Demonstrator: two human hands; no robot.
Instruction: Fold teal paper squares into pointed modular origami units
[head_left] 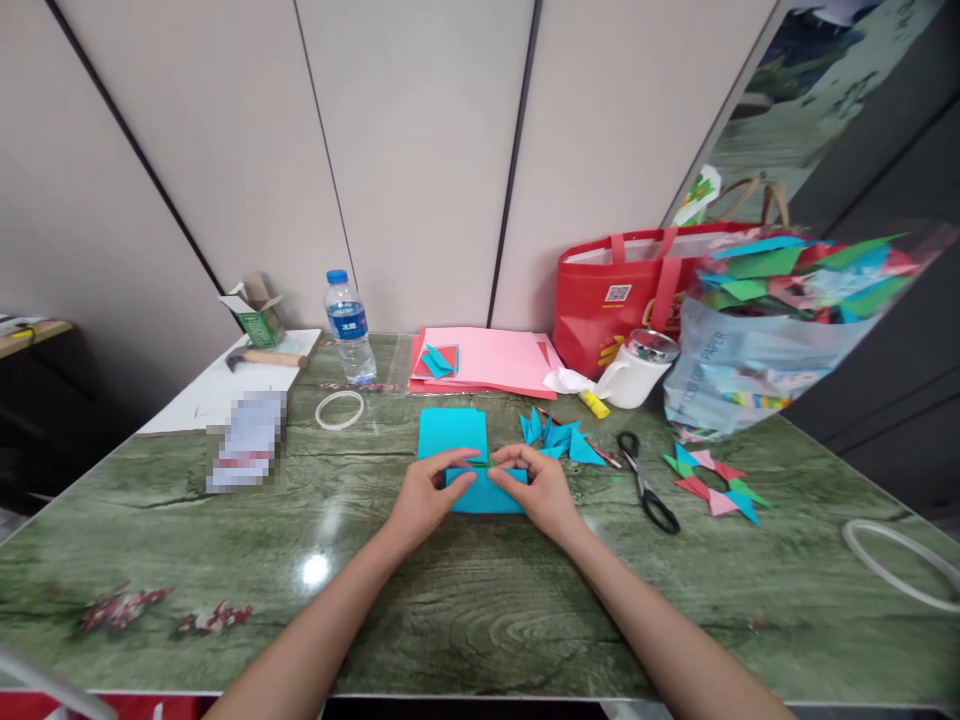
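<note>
A blue paper piece (487,492) lies on the green table (465,600) in front of me. My left hand (426,497) pinches its upper left edge, and my right hand (538,485) pinches its upper right edge, fingertips almost meeting over a fold. Just behind it lies a flat stack of blue paper sheets (452,432). A few folded blue paper pieces (559,437) sit to the right of my right hand.
Black scissors (646,480), a multicoloured paper ring (714,482), a white mug (636,372), a clear bag of folded papers (757,330), a red bag (622,290), pink sheets (484,360), a water bottle (349,328), a tape ring (339,410), a hammer (264,357).
</note>
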